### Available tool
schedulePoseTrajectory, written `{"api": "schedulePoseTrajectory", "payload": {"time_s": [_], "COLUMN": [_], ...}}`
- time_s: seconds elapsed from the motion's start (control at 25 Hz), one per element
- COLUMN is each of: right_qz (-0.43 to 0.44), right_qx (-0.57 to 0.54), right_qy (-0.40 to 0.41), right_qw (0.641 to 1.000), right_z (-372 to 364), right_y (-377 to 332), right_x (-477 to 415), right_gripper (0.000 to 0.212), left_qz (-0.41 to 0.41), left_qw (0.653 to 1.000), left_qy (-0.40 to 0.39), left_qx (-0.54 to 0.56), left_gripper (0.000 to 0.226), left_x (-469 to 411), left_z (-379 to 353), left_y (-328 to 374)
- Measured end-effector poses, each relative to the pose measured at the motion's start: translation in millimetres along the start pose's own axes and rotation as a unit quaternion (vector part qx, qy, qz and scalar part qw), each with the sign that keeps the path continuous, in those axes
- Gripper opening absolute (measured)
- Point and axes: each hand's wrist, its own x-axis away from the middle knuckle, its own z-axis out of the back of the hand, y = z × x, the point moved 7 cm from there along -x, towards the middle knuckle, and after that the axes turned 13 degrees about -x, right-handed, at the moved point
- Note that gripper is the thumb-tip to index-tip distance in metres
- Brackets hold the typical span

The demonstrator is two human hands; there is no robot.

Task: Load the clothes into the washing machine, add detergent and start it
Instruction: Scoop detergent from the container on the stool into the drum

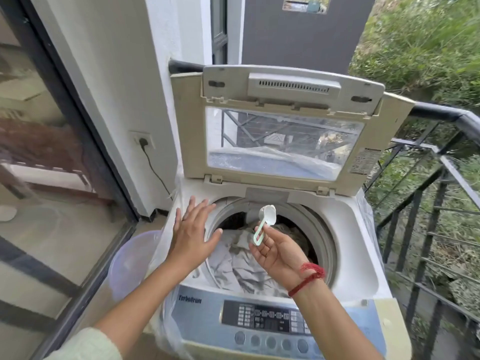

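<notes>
A top-loading washing machine (348,229) stands in front of me with its lid (283,126) raised upright. Grey and dark clothes (239,266) lie crumpled in the drum. My right hand (278,253) is over the drum opening and pinches the pale green handle of a white detergent scoop (267,215), whose bowl is tipped up and to the right. My left hand (192,232) hovers flat over the drum's left rim, fingers spread, holding nothing. The control panel (265,320) with buttons runs along the near edge.
A translucent plastic basin (130,263) sits on the floor left of the machine. A power cord runs from a wall socket (142,141) down behind the machine. A black metal railing (441,203) borders the right side. A glass sliding door (52,178) fills the left.
</notes>
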Motion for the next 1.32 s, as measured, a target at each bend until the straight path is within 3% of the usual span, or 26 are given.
{"api": "schedulePoseTrajectory", "payload": {"time_s": [0.12,0.32,0.6,0.88,1.04,1.2,1.32], "right_qz": [0.006,-0.048,-0.178,-0.307,-0.349,-0.394,-0.421], "right_qx": [0.07,0.195,0.333,0.474,0.539,0.617,0.672], "right_qy": [-0.008,-0.058,-0.174,-0.23,-0.256,-0.234,-0.22], "right_qw": [0.998,0.978,0.909,0.793,0.723,0.64,0.568], "right_z": [-6,-12,-12,-11,-2,34,62], "right_y": [28,110,283,474,596,727,821], "right_x": [32,85,172,262,307,335,353], "right_gripper": [0.009,0.006,0.012,0.022,0.015,0.013,0.013], "left_qz": [0.071,0.19,0.363,0.536,0.594,0.652,0.717], "left_qw": [0.996,0.979,0.918,0.812,0.765,0.725,0.672], "left_qy": [0.055,0.079,0.127,0.171,0.186,0.147,0.115], "left_qx": [0.011,-0.016,-0.099,-0.155,-0.165,-0.168,-0.144], "left_gripper": [0.063,0.06,0.051,0.052,0.053,0.052,0.054], "left_x": [57,203,439,663,779,893,977], "left_z": [37,68,128,191,224,246,250], "left_y": [-23,-49,-93,-130,-164,-216,-245]}}
